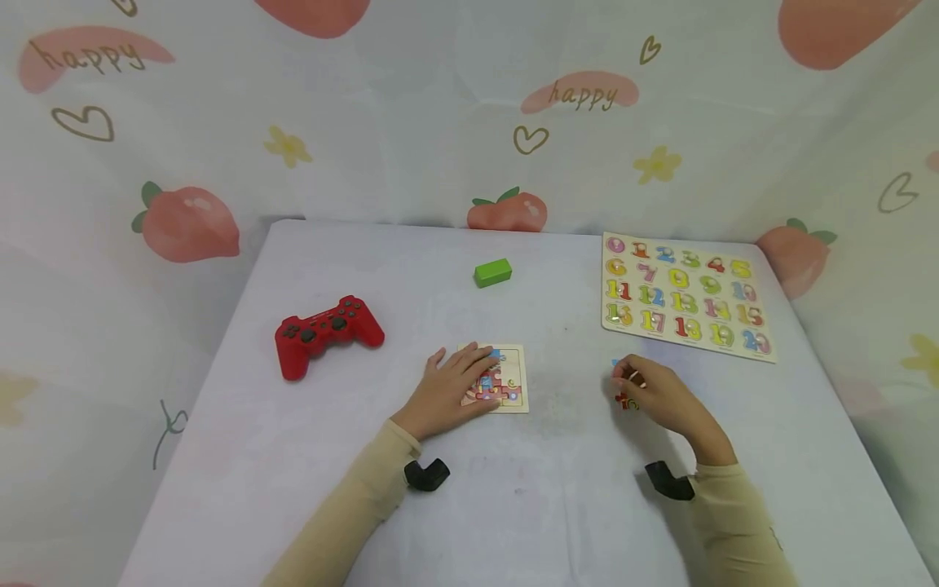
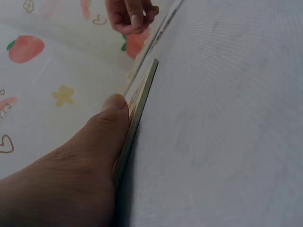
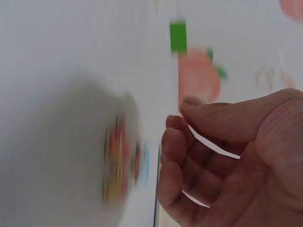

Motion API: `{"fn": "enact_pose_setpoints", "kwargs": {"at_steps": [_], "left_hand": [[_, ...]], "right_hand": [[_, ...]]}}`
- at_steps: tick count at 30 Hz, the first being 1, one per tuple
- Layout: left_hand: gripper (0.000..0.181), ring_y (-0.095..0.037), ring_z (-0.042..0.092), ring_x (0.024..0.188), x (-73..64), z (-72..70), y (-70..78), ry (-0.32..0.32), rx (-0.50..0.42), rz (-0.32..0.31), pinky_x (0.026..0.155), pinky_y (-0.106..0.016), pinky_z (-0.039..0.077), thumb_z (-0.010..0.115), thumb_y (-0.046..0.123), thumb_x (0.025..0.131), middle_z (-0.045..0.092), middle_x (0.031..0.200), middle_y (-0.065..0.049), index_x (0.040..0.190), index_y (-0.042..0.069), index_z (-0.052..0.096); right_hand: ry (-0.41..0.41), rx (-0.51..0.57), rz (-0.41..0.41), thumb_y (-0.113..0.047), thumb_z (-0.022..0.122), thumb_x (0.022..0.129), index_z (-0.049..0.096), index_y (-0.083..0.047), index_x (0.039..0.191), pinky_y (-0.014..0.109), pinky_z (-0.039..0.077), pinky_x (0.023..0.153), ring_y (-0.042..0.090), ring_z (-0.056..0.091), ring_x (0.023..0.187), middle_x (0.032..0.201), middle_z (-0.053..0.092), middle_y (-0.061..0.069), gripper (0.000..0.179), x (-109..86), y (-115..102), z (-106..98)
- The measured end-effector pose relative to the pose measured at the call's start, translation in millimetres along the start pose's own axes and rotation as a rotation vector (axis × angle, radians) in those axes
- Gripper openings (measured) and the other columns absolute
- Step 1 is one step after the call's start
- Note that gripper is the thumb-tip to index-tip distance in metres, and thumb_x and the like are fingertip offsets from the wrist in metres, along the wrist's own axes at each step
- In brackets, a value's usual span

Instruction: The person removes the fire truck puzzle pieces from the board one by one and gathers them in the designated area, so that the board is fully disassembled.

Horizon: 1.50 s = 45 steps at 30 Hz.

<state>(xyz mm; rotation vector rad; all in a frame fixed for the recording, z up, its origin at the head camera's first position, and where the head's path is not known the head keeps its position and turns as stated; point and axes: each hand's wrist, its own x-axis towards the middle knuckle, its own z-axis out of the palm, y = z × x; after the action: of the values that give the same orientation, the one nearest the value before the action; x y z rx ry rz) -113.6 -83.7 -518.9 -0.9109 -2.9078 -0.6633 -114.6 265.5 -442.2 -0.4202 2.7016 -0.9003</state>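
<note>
Head view has the left hand (image 1: 456, 386) lying palm down on a small puzzle board (image 1: 524, 379) near the middle of the table, its fingers straight and spread over the left part of the board. Past the fingers, several pieces sit fitted in the board, red, yellow and blue among them. From the left wrist, the thumb (image 2: 111, 111) rests against the board's edge.

To the right and well apart from the board, the right hand (image 1: 663, 398) hangs over the table with its fingers curved and the thumb tip close to the forefinger, a narrow gap at most; I cannot tell whether anything is between the tips. Just below those fingertips lie loose puzzle pieces (image 1: 628, 403), one red with yellow-green, with a bit of blue on the far side; the right wrist view shows them blurred.

Both arms wear beige sleeves (image 1: 345, 509), and a black fitting (image 1: 427, 474) sits at each wrist.

Farther out, a red game controller (image 1: 330, 333) lies on the left, a green block (image 1: 493, 272) at the far middle, and a number board (image 1: 685, 297) with rows of coloured numerals at the far right. White cloth covers the table (image 1: 557, 505). Behind it hangs a pale curtain (image 1: 411, 106) printed with peaches, yellow flowers, hearts and "happy".
</note>
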Motion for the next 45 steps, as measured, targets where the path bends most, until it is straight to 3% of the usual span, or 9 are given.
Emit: {"fn": "enact_pose_setpoints", "kwargs": {"at_steps": [5,8,12,18,25,40,45], "left_hand": [[0.071,-0.016,0.024,0.144,-1.3,-3.1,-4.1,-0.038,-0.004,0.005,0.112,-0.054,0.018,0.051,0.064,0.088,0.028,0.156,0.003,0.148,0.029,0.035],[0.073,-0.017,0.02,0.145,-1.8,-2.9,-4.7,-0.048,0.023,-0.013,0.112,-0.052,0.019,0.049,0.066,0.087,0.023,0.158,0.001,0.148,0.029,0.034],[0.074,-0.019,0.016,0.146,-2.5,-3.1,-4.4,-0.037,0.048,-0.025,0.112,-0.051,0.021,0.05,0.066,0.087,0.021,0.159,-0.003,0.147,0.027,0.036],[0.071,-0.021,0.022,0.144,-0.9,-4.5,-1.5,-0.034,0.042,-0.035,0.11,-0.051,0.024,0.052,0.066,0.086,0.028,0.156,-0.004,0.145,0.028,0.039],[0.067,-0.02,0.022,0.143,0.2,-6.6,1.1,-0.033,0.034,-0.061,0.11,-0.049,0.024,0.049,0.064,0.089,0.029,0.155,-0.003,0.143,0.025,0.043],[0.059,-0.023,0.029,0.141,-0.5,-8.1,5.0,0.045,0.014,-0.065,0.108,-0.05,0.028,0.055,0.054,0.09,0.036,0.151,-0.006,0.137,0.019,0.052],[0.059,-0.022,0.028,0.142,0.1,-7.6,5.1,0.031,0.006,-0.083,0.109,-0.049,0.027,0.054,0.055,0.09,0.035,0.152,-0.005,0.137,0.02,0.052]], "right_hand": [[-0.047,0.008,-0.139,-0.014,0.062,0.094,0.06,-0.008,0.094,0.025,0.047,0.066,0.011,0.055,0.078,0.087,0.061,-0.002,0.007,14.6,-44,29],[-0.082,0.01,-0.19,-0.013,0.062,0.093,0.059,-0.007,0.1,0.026,0.048,0.067,0.01,0.054,0.079,0.09,0.06,-0.002,0.009,23.6,-67,47],[-0.088,-0.07,-0.222,-0.014,0.063,0.092,0.057,-0.006,0.11,0.025,0.047,0.067,0.008,0.051,0.078,0.092,0.056,-0.002,0.02,33.8,-83,67],[-0.093,-0.153,-0.191,-0.02,0.071,0.087,0.057,-0.007,0.106,0.024,0.043,0.064,0.009,0.046,0.074,0.088,0.051,-0.002,0.027,38.4,-86,83],[-0.068,-0.145,-0.179,-0.019,0.073,0.085,0.057,-0.005,0.104,0.024,0.043,0.064,0.009,0.047,0.074,0.088,0.052,0.0,0.028,37.4,-86,86],[0.004,-0.098,-0.207,-0.014,0.071,0.086,0.057,-0.006,0.102,0.025,0.045,0.065,0.009,0.049,0.075,0.088,0.052,0.0,0.022,36.4,-83,92],[0.007,-0.086,-0.196,-0.013,0.071,0.086,0.057,-0.006,0.101,0.027,0.046,0.067,0.01,0.051,0.077,0.089,0.053,0.001,0.022,36.3,-84,92]]}}
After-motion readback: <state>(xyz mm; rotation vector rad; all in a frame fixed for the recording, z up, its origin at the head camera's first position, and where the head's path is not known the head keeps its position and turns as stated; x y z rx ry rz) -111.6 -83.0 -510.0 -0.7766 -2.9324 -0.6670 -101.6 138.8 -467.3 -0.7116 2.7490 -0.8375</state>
